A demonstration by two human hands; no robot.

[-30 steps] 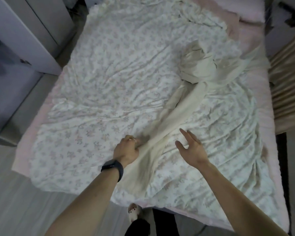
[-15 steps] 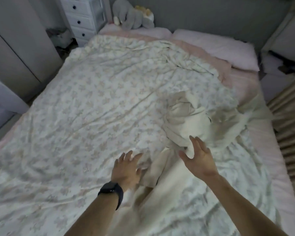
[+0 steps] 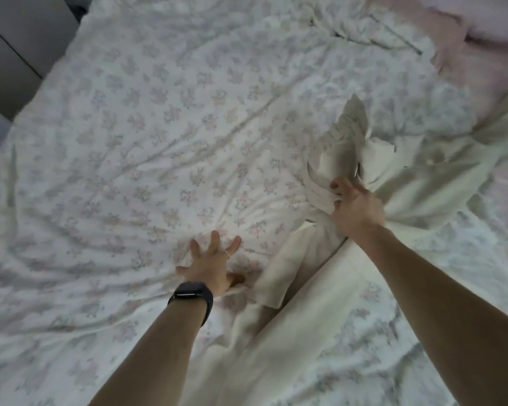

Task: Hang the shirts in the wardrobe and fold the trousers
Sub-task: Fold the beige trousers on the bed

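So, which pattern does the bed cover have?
The bed cover has a pale floral print; head view.

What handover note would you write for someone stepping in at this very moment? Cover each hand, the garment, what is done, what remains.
Left hand: open, fingers spread, pressing flat on the floral bed cover.
Right hand: grips the bunched end of the cream garment, seemingly trousers; its long part trails toward the person.
Done: nothing folded yet.
Left: flatten and fold it; hanging shirts cannot be judged here.
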